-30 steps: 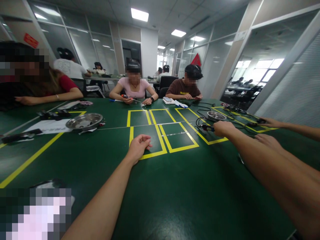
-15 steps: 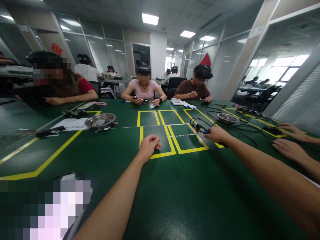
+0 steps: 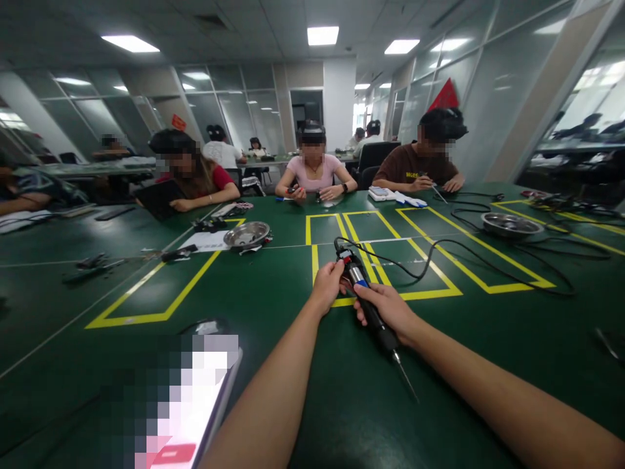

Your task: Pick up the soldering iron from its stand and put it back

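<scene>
A corded electric screwdriver [image 3: 381,331], black with a silver and blue band, lies slanted across the middle of the view, its thin bit pointing down toward me. My right hand [image 3: 388,309] is wrapped round its body, thumb on the blue band. At the far end, where the black cord [image 3: 415,277] comes out beside a small red part, my left hand [image 3: 328,286] is closed with thumb and fingers on the tool. Those left fingertips are partly hidden. Both hands are above the green table [image 3: 336,404], over the yellow tape outlines.
A steel bowl [image 3: 247,235] sits left of centre on white paper, and another metal bowl [image 3: 512,225] stands at right among cables. A lit phone or tablet [image 3: 205,391] is at front left. Across the table several people sit working; one holds a dark tablet [image 3: 161,198].
My right hand has brought the electric screwdriver from the right toward the middle and turned its bit toward me. My left hand has closed on its cord end. The view has swung left.
</scene>
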Demonstrator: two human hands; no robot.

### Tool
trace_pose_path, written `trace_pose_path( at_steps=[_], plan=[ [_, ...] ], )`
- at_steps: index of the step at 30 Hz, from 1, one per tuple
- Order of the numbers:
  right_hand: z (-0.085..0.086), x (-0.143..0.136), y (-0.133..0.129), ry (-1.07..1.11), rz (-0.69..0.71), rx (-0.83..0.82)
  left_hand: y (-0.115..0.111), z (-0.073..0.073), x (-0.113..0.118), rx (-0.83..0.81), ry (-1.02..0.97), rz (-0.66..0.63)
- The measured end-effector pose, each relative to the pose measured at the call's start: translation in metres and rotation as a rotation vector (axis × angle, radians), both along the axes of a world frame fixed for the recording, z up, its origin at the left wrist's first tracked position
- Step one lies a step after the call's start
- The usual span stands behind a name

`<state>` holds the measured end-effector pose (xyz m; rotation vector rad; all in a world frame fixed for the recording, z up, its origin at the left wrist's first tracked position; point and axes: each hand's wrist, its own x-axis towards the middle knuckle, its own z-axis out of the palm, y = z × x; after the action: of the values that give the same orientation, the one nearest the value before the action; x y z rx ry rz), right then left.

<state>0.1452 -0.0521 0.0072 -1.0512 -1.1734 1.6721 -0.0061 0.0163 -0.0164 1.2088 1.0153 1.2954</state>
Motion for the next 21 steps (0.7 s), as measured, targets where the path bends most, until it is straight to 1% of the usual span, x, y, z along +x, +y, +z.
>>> trace_pose_path(
  at_steps=[3, 6, 13, 17, 21],
  plan=[
    [-0.003, -0.001, -0.007, 0.023, -0.034, 0.031, -0.002, 0.000, 0.000, 0.007, 0.008, -0.019],
    [-0.004, 0.004, -0.009, 0.035, -0.046, 0.039, -0.003, 0.001, -0.001, 0.005, -0.043, -0.043],
    [0.002, 0.007, -0.011, 0.092, -0.030, 0.013, -0.004, 0.004, -0.005, -0.013, -0.156, -0.054],
    [0.001, 0.009, -0.010, 0.139, -0.016, 0.017, -0.005, 0.005, -0.006, -0.009, -0.210, -0.115],
    [-0.003, 0.012, -0.008, 0.216, -0.046, 0.009, -0.006, 0.008, -0.007, -0.024, -0.243, -0.170]
  ],
)
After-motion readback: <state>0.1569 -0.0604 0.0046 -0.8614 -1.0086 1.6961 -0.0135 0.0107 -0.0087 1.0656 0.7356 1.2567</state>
